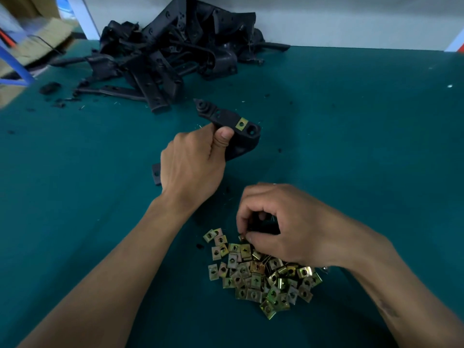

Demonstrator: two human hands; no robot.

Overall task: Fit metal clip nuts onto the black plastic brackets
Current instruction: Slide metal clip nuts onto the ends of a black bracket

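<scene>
My left hand [193, 162] grips a black plastic bracket [241, 139] above the table, thumb on top. One brass-coloured clip nut [241, 123] sits on the bracket beside a round hole. My right hand [283, 227] hovers over a heap of several loose clip nuts [263, 275] near the front edge. Its thumb and fingertips pinch a clip nut [243, 237] at the heap's top edge. The bracket's lower end pokes out left of my left wrist.
A big pile of black plastic brackets [175, 46] lies at the back of the teal table [364, 134], against a white wall. Small black scraps [50, 87] lie left of the pile. A blue frame and cardboard stand at the far left.
</scene>
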